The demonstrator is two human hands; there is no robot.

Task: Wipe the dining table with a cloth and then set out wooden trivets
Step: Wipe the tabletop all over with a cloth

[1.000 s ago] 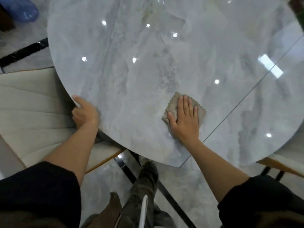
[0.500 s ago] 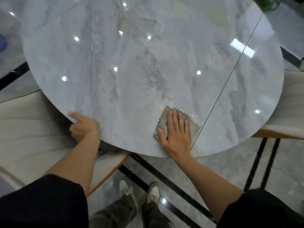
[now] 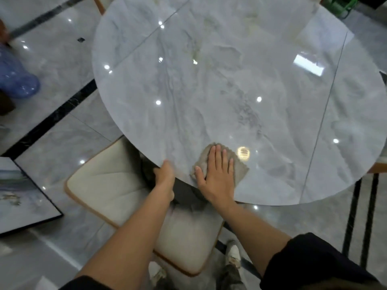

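- A pair of pale worn shoes (image 3: 233,256) stands on the glossy grey tiled floor (image 3: 62,70), at the bottom of the view between the two bare forearms.
- A cream cushioned chair with a wooden rim (image 3: 109,185) sits under the forearms, its far part tucked beneath the table's near edge.
- The left hand (image 3: 165,174) grasps the near rim of the round grey marble-patterned table (image 3: 209,91). Its thumb lies on top and its fingers curl under, out of sight.
- The right hand (image 3: 215,178) lies flat, fingers straight and slightly spread, pressing down on the taupe scallop-edged cloth (image 3: 241,169).
- The cloth rests on the tabletop close to the near edge, just right of the left hand, and shows around the fingers.
- A thin straight seam crosses the table's right part, and bright ceiling lights glint on the surface.
- A black-framed picture (image 3: 18,195) lies on the floor at left.
- A blue translucent object (image 3: 14,78) is farther back at left.
- Something green (image 3: 339,5) shows past the table's far right.
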